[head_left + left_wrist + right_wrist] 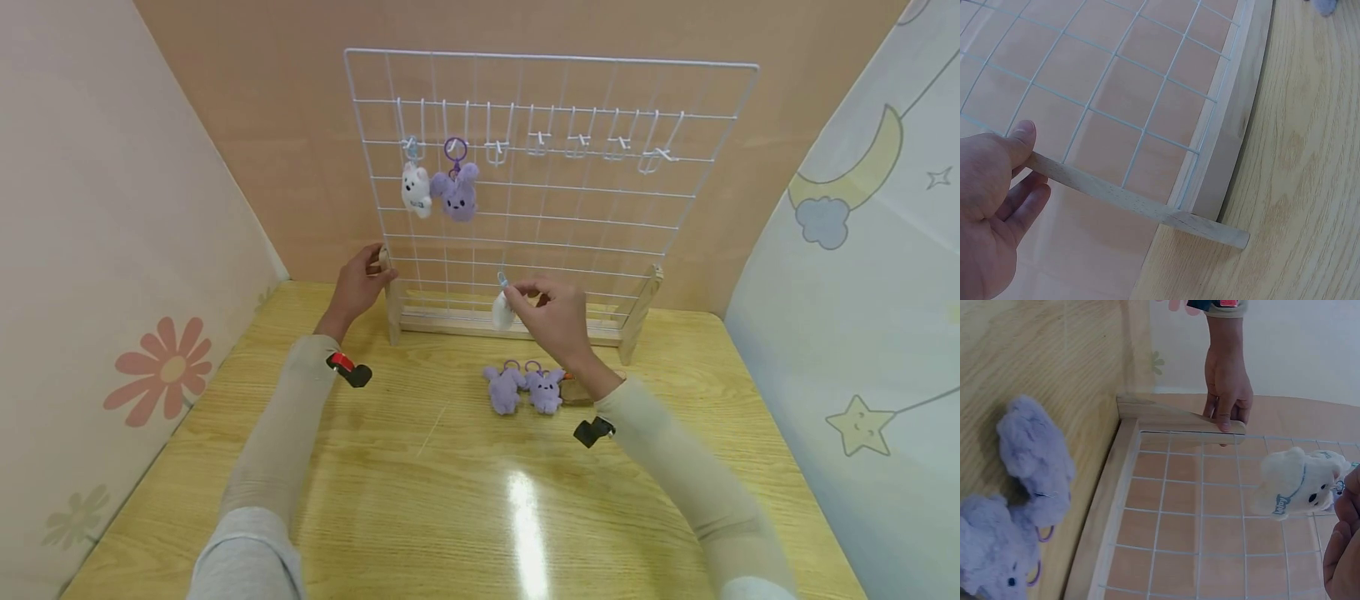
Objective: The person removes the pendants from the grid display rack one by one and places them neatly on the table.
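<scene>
White plush bear (501,314), head up, long axis near-vertical

Both arms (288,437) stretched forward, left fingers (1030,207) gripping, right fingers (536,287) pinching

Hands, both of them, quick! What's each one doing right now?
Left hand: holding the wooden side post.
Right hand: pinching a white plush keychain.

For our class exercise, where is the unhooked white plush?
In the head view, the white plush hangs left of the pinching right hand, low in front of the wire grid.
</scene>
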### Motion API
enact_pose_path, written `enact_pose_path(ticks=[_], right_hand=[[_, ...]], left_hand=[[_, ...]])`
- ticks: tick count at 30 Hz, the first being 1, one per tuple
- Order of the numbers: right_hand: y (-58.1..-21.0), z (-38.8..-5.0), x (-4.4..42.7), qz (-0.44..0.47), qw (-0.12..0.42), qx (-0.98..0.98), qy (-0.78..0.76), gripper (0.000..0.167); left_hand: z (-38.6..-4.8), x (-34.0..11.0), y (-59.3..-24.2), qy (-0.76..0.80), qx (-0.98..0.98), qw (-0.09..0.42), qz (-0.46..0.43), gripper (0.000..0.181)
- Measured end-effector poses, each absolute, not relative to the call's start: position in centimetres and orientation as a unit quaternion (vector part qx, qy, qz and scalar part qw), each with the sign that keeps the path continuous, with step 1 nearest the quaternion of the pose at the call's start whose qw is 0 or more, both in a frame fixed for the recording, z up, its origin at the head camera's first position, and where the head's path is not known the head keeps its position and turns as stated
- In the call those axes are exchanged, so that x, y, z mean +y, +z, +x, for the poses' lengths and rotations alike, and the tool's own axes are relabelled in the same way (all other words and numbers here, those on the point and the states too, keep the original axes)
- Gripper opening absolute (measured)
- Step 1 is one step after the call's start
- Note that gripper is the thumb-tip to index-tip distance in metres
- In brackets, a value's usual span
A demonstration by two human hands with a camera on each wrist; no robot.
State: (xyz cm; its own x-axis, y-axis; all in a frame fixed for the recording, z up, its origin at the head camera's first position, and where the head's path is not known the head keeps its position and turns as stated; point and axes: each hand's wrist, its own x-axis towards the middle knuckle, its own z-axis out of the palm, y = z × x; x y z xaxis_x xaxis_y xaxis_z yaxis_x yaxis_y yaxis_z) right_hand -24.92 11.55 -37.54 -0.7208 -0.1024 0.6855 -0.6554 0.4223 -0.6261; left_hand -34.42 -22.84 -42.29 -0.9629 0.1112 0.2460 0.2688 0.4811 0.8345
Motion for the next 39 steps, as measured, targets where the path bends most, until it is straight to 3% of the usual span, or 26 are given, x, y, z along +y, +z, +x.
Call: enact_pose_path(ticks=[39], right_hand=[[-45.4, -20.7, 9.7, 0.229, 0.176, -0.827, 0.483, 0.011]], left_hand=[[-34.3, -22.7, -42.2, -0.502, -0.853, 0.086, -0.114, 0.060]])
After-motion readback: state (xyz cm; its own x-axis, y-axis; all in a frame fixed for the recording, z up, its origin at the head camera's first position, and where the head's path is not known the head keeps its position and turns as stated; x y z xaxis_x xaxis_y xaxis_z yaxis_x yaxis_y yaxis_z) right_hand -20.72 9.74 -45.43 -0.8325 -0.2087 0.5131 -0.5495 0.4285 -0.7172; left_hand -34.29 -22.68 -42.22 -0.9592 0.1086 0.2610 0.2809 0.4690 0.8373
